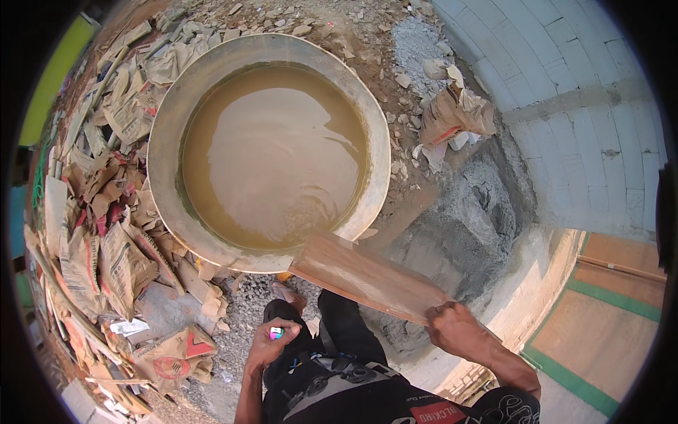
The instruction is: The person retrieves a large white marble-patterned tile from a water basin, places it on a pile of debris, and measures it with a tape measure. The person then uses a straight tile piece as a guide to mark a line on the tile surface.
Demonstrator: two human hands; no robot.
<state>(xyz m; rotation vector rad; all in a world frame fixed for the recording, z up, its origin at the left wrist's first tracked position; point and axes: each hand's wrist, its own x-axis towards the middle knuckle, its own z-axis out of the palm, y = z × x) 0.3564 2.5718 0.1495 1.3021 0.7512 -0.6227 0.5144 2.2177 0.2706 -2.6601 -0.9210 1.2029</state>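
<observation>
My right hand [458, 327] is closed around the near end of a flat brown board [367, 275]. The board slants away to the left, and its far end overlaps the near rim of a big round tub [164, 141]; I cannot tell if it touches the rim. Murky brown water [275, 155] fills much of the tub, with ripples near the board. My left hand [272, 339] is closed in front of my dark trousers. From its fist pokes the end of a small white, pink and blue thing [276, 332], whose kind I cannot make out.
Torn paper sacks [123, 268] and wood scraps heap up at the left. Grey powdery material [480, 205] lies right of the tub, below an opened brown sack [455, 116]. A grey block wall [565, 99] bounds the right side. Gravel [251, 311] surrounds my feet.
</observation>
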